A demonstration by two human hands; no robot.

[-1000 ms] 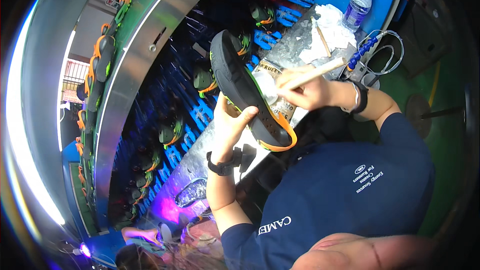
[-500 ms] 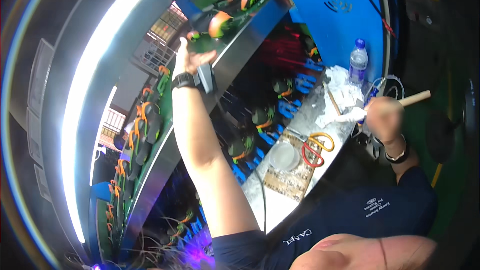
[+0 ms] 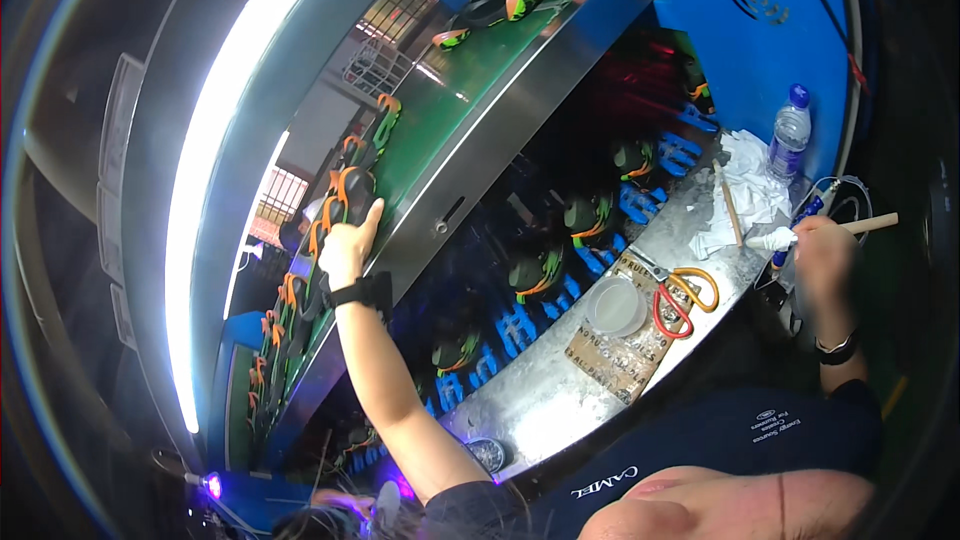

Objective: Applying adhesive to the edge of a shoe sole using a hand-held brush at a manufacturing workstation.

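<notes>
My left hand (image 3: 347, 245) reaches over the green conveyor belt (image 3: 440, 125), its thumb stretched out and apart. It is beside a row of black, orange and green shoes (image 3: 357, 190); some of its fingers are hidden, and no shoe is visibly lifted. On the right, my right hand (image 3: 825, 250) is closed around a wooden stick (image 3: 872, 224). White cloth (image 3: 775, 239) is bunched at the stick's near end, by the fingers. Left of that hand, a second wooden stick (image 3: 727, 205) lies on crumpled white cloth (image 3: 752, 175).
Scissors with red and yellow handles (image 3: 672, 310) and a clear round tub (image 3: 615, 306) rest on cardboard (image 3: 612, 365) on the metal ledge (image 3: 520, 400). A bottle (image 3: 790, 135) stands near the blue panel (image 3: 755, 50). Below the belt, more shoes hang by blue clamps (image 3: 515, 325).
My left hand has moved from the far shoes down and left to the nearer row. My right hand still holds the stick. The view has shifted.
</notes>
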